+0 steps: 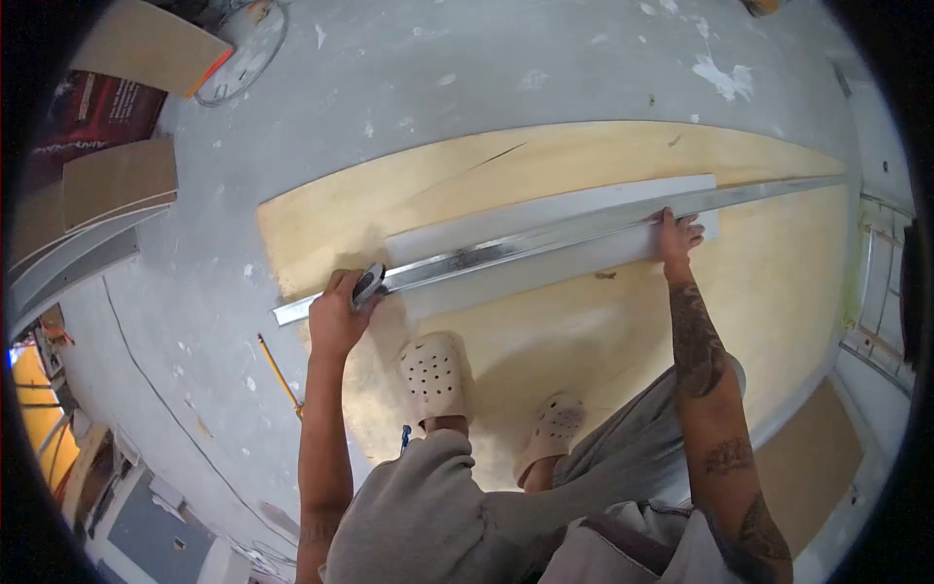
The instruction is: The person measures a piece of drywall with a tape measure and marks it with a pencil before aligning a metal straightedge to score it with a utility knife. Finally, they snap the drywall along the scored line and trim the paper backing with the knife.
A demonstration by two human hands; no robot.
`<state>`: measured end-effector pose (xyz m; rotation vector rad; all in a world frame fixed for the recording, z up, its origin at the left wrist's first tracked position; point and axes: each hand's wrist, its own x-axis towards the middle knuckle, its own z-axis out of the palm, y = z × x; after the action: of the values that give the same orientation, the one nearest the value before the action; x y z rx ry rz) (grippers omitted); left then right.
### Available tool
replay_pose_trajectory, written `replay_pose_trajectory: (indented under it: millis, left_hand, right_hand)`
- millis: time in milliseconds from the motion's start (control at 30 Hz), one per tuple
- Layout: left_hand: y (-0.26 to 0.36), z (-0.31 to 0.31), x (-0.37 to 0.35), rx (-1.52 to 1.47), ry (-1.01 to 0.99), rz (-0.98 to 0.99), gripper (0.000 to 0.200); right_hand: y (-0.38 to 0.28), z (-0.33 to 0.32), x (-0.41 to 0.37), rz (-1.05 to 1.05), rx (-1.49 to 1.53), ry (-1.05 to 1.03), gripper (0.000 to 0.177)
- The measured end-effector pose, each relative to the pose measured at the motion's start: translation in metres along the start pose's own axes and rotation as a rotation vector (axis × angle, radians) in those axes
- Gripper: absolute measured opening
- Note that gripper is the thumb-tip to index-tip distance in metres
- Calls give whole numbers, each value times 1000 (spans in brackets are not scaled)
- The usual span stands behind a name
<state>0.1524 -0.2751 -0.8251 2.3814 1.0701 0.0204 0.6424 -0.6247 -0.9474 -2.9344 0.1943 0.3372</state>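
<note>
My left hand [338, 310] is closed around a grey-and-black utility knife [369, 285] near the left end of a long shiny metal profile [506, 249]. The knife's blade is hidden from this view. The profile lies at a slant across a white board strip [545, 277], and its far end reaches past the strip to the right. At the strip's right part, my right hand [678, 237] has its thumb against the profile's near edge, with the other fingers apart over the strip. Under the strip lies a large yellowish sheet [623, 331].
My feet in beige clogs [433, 378] are on the yellowish sheet. A yellow pencil-like stick [279, 374] lies on the grey floor [233, 195] at the left. Brown boards [122, 180] lean at the far left, and a cable [161, 384] runs along the floor.
</note>
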Motion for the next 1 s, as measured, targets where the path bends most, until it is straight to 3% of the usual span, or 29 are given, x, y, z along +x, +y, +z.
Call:
replay_pose_trajectory:
  millis: [67,200,300,367,400,467,633,700,767,800,833,900,933,967,1000]
  left_hand:
    - [0,1,4,5,-42,-41,42]
    - [3,-7,20,-102,-92,-121,42]
    - [-7,2,19,-149,-6,-52,36]
    - [-6,5,20,-153,3,-80,35]
    - [-4,7,21,-158,16,-102,33]
    - [7,5,25,-145,4,-159,32]
    - [8,-1,31,-80,-31,-242,26]
    - [14,-28,26,-178,219,-154,22]
    - [27,-68,23,127,288,16,25]
    - [43,-89,24,124,160,-140,29]
    - [45,-95,23,125,158,-141,29]
    - [45,-104,24,-346,-83,-331,25]
    - [54,-112,31,-410,-265,-424,40]
    - [47,-105,29,-409,-262,-421,40]
    - [33,-87,21,-730,-255,-365,50]
  right_hand:
    - [5,2,9,-160,-391,-143,64]
    - [-13,-2,5,-108,-336,-178,49]
    - [0,10,13,-177,-412,-113,65]
    - [-13,4,-2,50,76,27,86]
    - [-5,9,7,48,73,22,86]
    - [22,23,35,-51,-74,-90,103]
    - [6,9,18,0,68,-44,104]
    - [11,11,19,-16,74,-19,105]
    - [-8,-10,-3,1,134,-114,106]
    - [-7,-12,-4,3,134,-115,106]
    - [-3,-13,-1,-66,104,-159,107]
    - [1,-11,5,-136,77,-203,109]
    - [2,-5,8,-66,109,-159,109]
    - [3,-2,11,5,141,-114,110]
    - [0,-2,11,5,145,-110,110]
